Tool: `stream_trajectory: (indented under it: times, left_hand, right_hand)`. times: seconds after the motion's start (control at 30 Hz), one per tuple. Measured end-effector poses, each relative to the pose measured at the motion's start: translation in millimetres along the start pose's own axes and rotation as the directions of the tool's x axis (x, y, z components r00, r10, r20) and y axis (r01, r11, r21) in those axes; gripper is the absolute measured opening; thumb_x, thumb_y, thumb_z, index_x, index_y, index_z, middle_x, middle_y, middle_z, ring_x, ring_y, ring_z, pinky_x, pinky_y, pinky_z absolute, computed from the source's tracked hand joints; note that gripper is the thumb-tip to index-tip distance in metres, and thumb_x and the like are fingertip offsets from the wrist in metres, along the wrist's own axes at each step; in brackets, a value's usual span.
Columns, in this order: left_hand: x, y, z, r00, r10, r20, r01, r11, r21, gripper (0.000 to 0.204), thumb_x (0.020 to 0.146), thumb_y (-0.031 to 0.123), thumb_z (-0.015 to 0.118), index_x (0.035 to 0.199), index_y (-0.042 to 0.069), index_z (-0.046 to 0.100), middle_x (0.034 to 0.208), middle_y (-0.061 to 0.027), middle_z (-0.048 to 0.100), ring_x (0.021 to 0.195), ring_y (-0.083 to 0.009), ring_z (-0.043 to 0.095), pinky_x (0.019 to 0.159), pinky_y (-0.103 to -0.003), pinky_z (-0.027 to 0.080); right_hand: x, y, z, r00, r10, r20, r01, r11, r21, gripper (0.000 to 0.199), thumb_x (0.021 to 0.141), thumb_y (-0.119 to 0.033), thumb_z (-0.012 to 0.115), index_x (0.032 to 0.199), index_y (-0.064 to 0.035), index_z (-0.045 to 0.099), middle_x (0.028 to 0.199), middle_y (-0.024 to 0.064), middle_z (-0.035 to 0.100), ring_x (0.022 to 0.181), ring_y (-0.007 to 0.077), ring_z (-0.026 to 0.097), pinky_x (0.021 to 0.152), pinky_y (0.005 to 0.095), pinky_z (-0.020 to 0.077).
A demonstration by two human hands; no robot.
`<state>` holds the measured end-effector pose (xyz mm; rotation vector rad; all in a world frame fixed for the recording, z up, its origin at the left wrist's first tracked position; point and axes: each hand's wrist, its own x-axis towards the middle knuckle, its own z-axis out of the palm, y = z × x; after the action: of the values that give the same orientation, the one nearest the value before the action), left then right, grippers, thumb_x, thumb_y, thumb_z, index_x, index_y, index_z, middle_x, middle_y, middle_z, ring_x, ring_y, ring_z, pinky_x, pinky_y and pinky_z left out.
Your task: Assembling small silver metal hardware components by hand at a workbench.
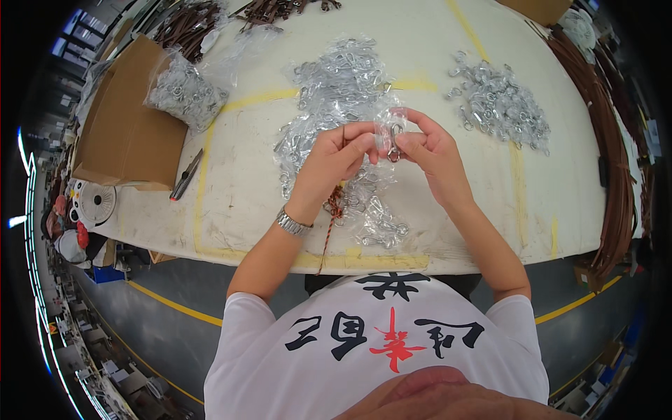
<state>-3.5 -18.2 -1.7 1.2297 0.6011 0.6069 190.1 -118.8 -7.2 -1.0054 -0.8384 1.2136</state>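
A silver metal snap hook [395, 143] in a small clear plastic bag [386, 124] is held above the table between my hands. My right hand [435, 152] pinches the bag and hook between thumb and fingers. Closed at the bag's left edge, my left hand [338, 155] pinches the plastic with its fingertips. Below the left hand hangs a thin reddish-brown cord [334, 208]; its upper end is hidden. Under and beyond my hands spreads a long pile of bagged silver hooks [343, 77]. Several more bagged hooks [381, 224] lie nearer the table's front edge.
On the right of the pale table [448, 238] is a heap of loose silver hooks [500, 101]. At left stand a cardboard box [133, 119], a full bag of metal hooks [185, 91], a utility knife [187, 175] and a small fan [94, 201]. Brown straps [602, 105] line the right edge.
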Motion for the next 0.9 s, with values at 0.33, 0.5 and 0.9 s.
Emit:
stream_trajectory:
  times: [0.33, 0.5, 0.9]
  left_hand:
    - [2, -6, 9, 0.993, -0.020, 0.118, 0.004, 0.992, 0.128, 0.010, 0.101, 0.012, 0.068, 0.096, 0.004, 0.065, 0.078, 0.0015, 0.070, 0.065, 0.0002, 0.053, 0.055, -0.019, 0.036]
    - [3, -22, 7, 0.992, -0.050, 0.113, 0.026, 0.978, 0.206, 0.009, 0.100, 0.012, 0.068, 0.096, 0.004, 0.065, 0.080, 0.0017, 0.069, 0.068, -0.0006, 0.056, 0.058, -0.019, 0.040]
    - [-10, -18, 27, 0.993, 0.009, -0.115, 0.008, 0.990, 0.144, 0.013, 0.098, 0.013, 0.073, 0.093, 0.004, 0.065, 0.076, 0.0072, 0.062, 0.067, 0.0015, 0.048, 0.058, -0.019, 0.037]
  right_hand:
    - [-8, -7, -4, 0.987, 0.123, 0.104, -0.084, 0.943, -0.321, 0.049, 0.104, -0.006, 0.060, 0.149, 0.0072, 0.045, 0.095, 0.0131, 0.076, 0.084, 0.0146, 0.070, 0.080, 0.0286, 0.0566]
    - [-7, -8, -7, 0.978, 0.156, 0.139, -0.089, 0.914, -0.396, 0.041, 0.104, -0.008, 0.061, 0.142, 0.0061, 0.054, 0.094, 0.0121, 0.076, 0.084, 0.0140, 0.070, 0.078, 0.0302, 0.0562]
    - [-19, 2, 4, 0.991, -0.115, 0.067, 0.125, 0.624, -0.771, 0.024, 0.102, -0.015, 0.069, 0.119, 0.0009, 0.073, 0.084, 0.0094, 0.075, 0.073, 0.0161, 0.071, 0.070, 0.0335, 0.0571]
